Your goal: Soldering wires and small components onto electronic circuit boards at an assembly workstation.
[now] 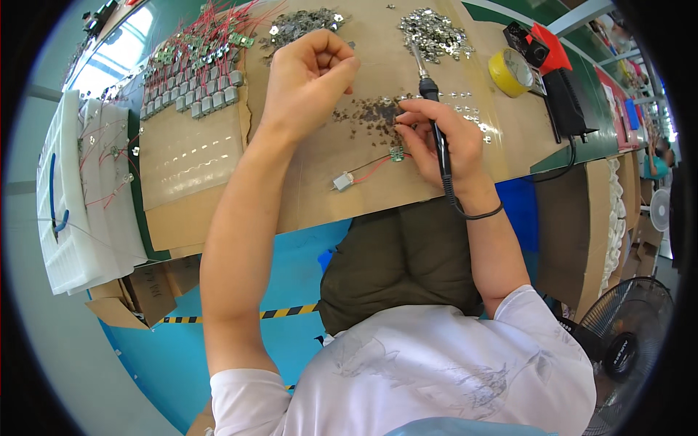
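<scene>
Currently, the right hand (449, 142) is holding a soldering iron (429, 89), its thumb and forefinger nearly meeting; whether they are pinching something is too small to tell. The left hand (313, 83) is curling closed, its contents hidden. Just left of the right hand, a small green board (396, 153) is lying on the worktop (291, 200), wired to a boxy motor (342, 182). Tiny brown pieces (374, 111) are cluttering the space between the hands. Beyond the right hand, a silvery heap (434, 34) is sitting near the iron's tip; to its right, yellow tape (510, 73) is standing. Wired motors (193, 91) are crowding the left hand's outer side.
</scene>
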Tool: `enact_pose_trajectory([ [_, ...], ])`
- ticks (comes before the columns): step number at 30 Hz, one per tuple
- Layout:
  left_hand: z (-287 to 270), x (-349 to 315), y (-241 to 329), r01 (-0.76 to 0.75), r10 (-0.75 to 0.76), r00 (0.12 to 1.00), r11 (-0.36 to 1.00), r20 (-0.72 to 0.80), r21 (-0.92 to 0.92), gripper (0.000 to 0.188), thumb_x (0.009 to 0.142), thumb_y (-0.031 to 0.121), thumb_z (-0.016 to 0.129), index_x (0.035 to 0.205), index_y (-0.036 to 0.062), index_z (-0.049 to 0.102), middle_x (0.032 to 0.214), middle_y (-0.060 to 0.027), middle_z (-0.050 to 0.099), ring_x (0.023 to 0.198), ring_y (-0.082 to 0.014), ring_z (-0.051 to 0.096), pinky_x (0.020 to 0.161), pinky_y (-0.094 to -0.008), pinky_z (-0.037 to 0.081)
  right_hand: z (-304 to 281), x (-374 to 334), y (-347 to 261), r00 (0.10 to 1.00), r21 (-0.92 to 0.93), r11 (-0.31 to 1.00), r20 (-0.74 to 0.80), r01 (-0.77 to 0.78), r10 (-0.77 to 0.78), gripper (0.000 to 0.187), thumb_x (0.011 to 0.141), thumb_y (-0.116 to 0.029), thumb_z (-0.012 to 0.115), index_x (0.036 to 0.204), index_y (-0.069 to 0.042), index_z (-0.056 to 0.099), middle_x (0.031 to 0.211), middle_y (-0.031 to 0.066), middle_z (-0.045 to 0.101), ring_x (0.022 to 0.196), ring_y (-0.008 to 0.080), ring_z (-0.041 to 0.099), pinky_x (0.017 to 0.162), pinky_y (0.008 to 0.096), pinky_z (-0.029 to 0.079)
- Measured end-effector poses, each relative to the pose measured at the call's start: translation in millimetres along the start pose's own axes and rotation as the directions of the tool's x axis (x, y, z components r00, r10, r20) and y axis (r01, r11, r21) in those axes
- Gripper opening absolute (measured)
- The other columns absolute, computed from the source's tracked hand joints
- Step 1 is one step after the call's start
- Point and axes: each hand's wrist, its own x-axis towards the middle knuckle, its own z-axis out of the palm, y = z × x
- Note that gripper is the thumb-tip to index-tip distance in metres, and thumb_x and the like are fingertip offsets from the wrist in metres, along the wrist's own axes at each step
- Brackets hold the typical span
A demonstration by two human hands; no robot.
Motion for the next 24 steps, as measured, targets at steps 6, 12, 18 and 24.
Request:
enact_pose_trajectory([
  [6,-1.9,3.7,-9.8,-0.084,0.090,0.995,0.985,-0.031,0.148,0.009,0.085,0.007,0.073,0.085,-0.0009,0.069,0.073,0.0026,0.064,0.065,-0.0028,0.054,0.058,-0.0214,0.044,0.8,0.4,-0.4,0.999,-0.029,1.000,0.045,-0.004,0.005,0.041,0.081,0.008,0.078,0.118,-0.007,0.071,0.086,0.0059,0.073,0.061,0.0122,0.063,0.058,0.0265,0.053],
  [12,-9.9,7.8,-14.2,-0.077,0.077,0.997,0.983,0.003,0.169,0.013,0.086,0.011,0.075,0.086,-0.0003,0.069,0.070,0.0028,0.063,0.061,-0.0029,0.054,0.052,-0.0229,0.042,1.8,5.1,-2.9,0.998,-0.081,0.996,0.049,0.042,-0.038,0.039,0.081,0.008,0.077,0.117,-0.006,0.071,0.085,0.0066,0.072,0.065,0.0151,0.067,0.060,0.0280,0.055],
  [18,-6.2,2.2,-7.3,0.095,-0.107,0.993,0.973,0.045,0.211,0.012,0.088,0.013,0.073,0.089,0.0010,0.069,0.065,0.0014,0.062,0.049,-0.0061,0.055,0.037,-0.0253,0.037,-1.0,3.7,-0.7,0.997,-0.088,0.994,0.050,0.064,-0.060,0.038,0.082,0.007,0.077,0.117,-0.005,0.071,0.087,0.0084,0.073,0.070,0.0190,0.072,0.063,0.0298,0.058],
  [24,-3.7,-0.2,-12.3,0.015,-0.057,0.987,0.965,0.153,0.263,0.011,0.085,0.009,0.073,0.084,-0.0010,0.068,0.067,0.0015,0.063,0.056,-0.0045,0.055,0.048,-0.0244,0.042,-3.5,0.6,-2.7,0.997,-0.061,0.995,0.004,0.073,-0.072,0.035,0.086,0.006,0.074,0.119,-0.006,0.071,0.091,0.0101,0.075,0.072,0.0178,0.072,0.064,0.0290,0.058],
])
